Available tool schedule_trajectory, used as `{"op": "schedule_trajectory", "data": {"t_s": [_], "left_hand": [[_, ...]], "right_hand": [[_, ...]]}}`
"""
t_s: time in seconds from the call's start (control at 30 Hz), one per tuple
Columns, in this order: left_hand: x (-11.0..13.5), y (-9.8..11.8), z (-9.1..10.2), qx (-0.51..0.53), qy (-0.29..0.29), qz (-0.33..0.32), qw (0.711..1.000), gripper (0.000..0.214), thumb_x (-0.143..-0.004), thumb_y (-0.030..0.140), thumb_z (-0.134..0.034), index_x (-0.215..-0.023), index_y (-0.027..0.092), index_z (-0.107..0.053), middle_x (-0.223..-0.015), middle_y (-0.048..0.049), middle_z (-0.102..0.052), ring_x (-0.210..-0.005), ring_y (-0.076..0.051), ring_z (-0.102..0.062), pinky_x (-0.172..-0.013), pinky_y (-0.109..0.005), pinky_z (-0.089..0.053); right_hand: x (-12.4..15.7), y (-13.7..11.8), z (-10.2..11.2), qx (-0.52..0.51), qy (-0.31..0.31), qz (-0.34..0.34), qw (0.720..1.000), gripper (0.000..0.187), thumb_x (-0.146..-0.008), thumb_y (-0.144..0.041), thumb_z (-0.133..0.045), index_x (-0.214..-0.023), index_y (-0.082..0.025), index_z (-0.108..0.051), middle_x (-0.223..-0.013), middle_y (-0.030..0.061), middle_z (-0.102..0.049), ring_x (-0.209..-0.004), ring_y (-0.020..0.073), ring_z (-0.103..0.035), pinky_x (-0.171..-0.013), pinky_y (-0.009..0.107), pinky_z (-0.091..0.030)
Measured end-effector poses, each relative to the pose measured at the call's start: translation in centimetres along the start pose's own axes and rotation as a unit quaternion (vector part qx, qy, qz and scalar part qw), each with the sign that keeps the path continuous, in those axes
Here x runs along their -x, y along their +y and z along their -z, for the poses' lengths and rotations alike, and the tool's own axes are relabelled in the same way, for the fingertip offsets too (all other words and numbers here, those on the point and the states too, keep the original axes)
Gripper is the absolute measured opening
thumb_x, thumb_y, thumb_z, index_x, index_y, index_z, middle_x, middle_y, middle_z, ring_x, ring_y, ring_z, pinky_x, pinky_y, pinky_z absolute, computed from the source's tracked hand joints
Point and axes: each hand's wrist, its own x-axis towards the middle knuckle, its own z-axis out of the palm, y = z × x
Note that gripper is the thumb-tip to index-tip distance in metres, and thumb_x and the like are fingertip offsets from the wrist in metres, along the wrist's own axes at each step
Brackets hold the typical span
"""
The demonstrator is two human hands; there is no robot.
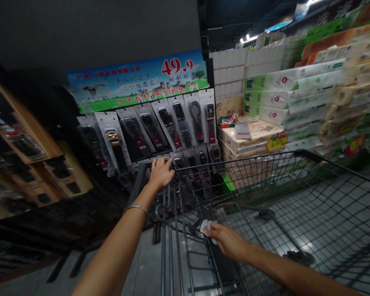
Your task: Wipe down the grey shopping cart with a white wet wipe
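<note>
left hand [162, 170] first: on my distant feed it lay palm down at the corner of the black wire shopping cart [308, 156], just beside the dark grey tubular handle [137, 185]. its fingers were slightly spread and bent over the rim, though i could not tell how firmly they closed on it. a thin silver-coloured bangle [137, 207] circled that wrist. right hand [226, 238], by contrast, was mostly closed, thumb and fingers pinching a small, crumpled white piece (paper or tissue, i could not tell which) [205, 226]. i saw that piece jutting from the fingertips above the cart's wire bars, near the handle end, lower and further right than the other hand. the cart's basket stretched away to the right, with the grey, shiny floor [138, 267] showing through its mesh.

beyond the left hand i had a black rack of dark belts in clear plastic packs [179, 113], one with a gold-coloured buckle [113, 137], beneath a blue-and-green printed sign [138, 80] reading 49.9 in red. wood-framed display boxes [54, 152] stood tilted in my view at the left. past the cart rose a stack of cream-coloured packs [243, 142] bearing a yellow-and-red tag [276, 142], and behind it blurred white-and-green packs [271, 98].
</note>
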Motion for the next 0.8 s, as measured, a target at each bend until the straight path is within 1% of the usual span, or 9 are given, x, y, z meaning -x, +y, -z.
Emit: {"op": "schedule_trajectory", "data": {"t_s": [0.13,0.23,0.33,0.43,0.5,0.53,0.6,0.7,0.8], "left_hand": [[0.0,0.0,-0.1,0.004,0.004,-0.002,1.0,0.059,-0.079,0.03,-0.037,-0.136,0.016,-0.039,-0.134,-0.0126,-0.044,-0.13,-0.024,-0.032,-0.112,-0.044,-0.014],[0.1,0.0,0.0,0.003,-0.003,-0.004,1.0,0.059,-0.08,0.03,-0.037,-0.136,0.014,-0.038,-0.135,-0.0139,-0.043,-0.131,-0.025,-0.031,-0.112,-0.045,-0.013],[0.1,0.0,0.4,-0.011,-0.011,-0.014,1.0,0.056,-0.082,0.027,-0.034,-0.137,0.014,-0.037,-0.137,-0.0144,-0.042,-0.131,-0.025,-0.031,-0.112,-0.045,-0.014],[0.2,0.2,1.4,-0.03,-0.037,-0.036,0.998,0.052,-0.083,0.026,-0.036,-0.133,0.013,-0.043,-0.138,-0.0148,-0.041,-0.131,-0.026,-0.031,-0.11,-0.044,-0.019],[0.6,0.6,2.5,-0.019,-0.061,-0.064,0.996,0.05,-0.082,0.031,-0.041,-0.129,0.014,-0.048,-0.137,-0.0145,-0.042,-0.13,-0.028,-0.033,-0.108,-0.042,-0.025],[1.0,0.9,3.2,0.0,-0.073,-0.084,0.994,0.05,-0.082,0.033,-0.043,-0.127,0.014,-0.049,-0.136,-0.0142,-0.044,-0.128,-0.028,-0.035,-0.107,-0.041,-0.027],[2.7,1.9,4.6,0.058,-0.094,-0.122,0.986,0.048,-0.085,0.034,-0.04,-0.127,0.014,-0.049,-0.129,-0.0129,-0.051,-0.121,-0.025,-0.044,-0.103,-0.037,-0.033],[6.8,3.9,6.7,0.111,-0.141,-0.209,0.961,0.047,-0.086,0.035,-0.04,-0.128,0.016,-0.048,-0.121,-0.0109,-0.055,-0.115,-0.022,-0.049,-0.099,-0.034,-0.037],[11.5,5.7,8.2,0.099,-0.162,-0.275,0.942,0.041,-0.081,0.03,-0.051,-0.121,0.02,-0.054,-0.111,-0.0093,-0.058,-0.107,-0.023,-0.052,-0.096,-0.037,-0.039]], "right_hand": [[-0.1,0.9,-0.5,0.024,-0.029,0.007,0.999,0.045,-0.081,-0.005,-0.039,-0.116,-0.025,-0.057,-0.101,0.0047,-0.06,-0.092,0.0157,-0.057,-0.078,0.024,-0.042],[-0.5,1.2,-0.1,0.077,-0.053,0.018,0.995,0.04,-0.085,-0.01,-0.039,-0.117,-0.025,-0.057,-0.103,0.0053,-0.061,-0.093,0.0168,-0.058,-0.078,0.025,-0.042],[-0.7,1.0,0.3,0.125,-0.07,0.022,0.989,0.033,-0.09,-0.016,-0.037,-0.114,-0.022,-0.059,-0.1,0.0065,-0.063,-0.09,0.0178,-0.059,-0.076,0.026,-0.043],[-0.6,0.8,0.6,0.165,-0.105,-0.003,0.981,0.028,-0.086,-0.013,-0.042,-0.1,-0.016,-0.065,-0.097,0.0105,-0.064,-0.087,0.0208,-0.061,-0.074,0.028,-0.043],[-0.5,0.7,0.8,0.178,-0.123,-0.029,0.976,0.028,-0.079,-0.006,-0.045,-0.09,-0.013,-0.068,-0.097,0.0128,-0.065,-0.087,0.0222,-0.062,-0.074,0.029,-0.044],[-0.5,0.7,1.0,0.173,-0.12,-0.044,0.976,0.029,-0.075,-0.003,-0.045,-0.088,-0.013,-0.069,-0.097,0.0132,-0.065,-0.088,0.0223,-0.062,-0.075,0.028,-0.043],[-0.6,0.6,1.6,0.135,-0.087,-0.079,0.984,0.035,-0.069,0.001,-0.044,-0.088,-0.014,-0.069,-0.098,0.0127,-0.065,-0.088,0.0213,-0.062,-0.076,0.028,-0.043],[-0.7,0.1,2.6,0.037,-0.019,-0.121,0.992,0.039,-0.069,0.001,-0.041,-0.088,-0.016,-0.07,-0.095,0.0099,-0.066,-0.088,0.0186,-0.062,-0.076,0.026,-0.043],[-0.2,-0.8,3.0,-0.027,0.028,-0.109,0.993,0.04,-0.073,-0.001,-0.038,-0.093,-0.018,-0.069,-0.094,0.0073,-0.065,-0.089,0.0168,-0.06,-0.077,0.025,-0.043]]}}
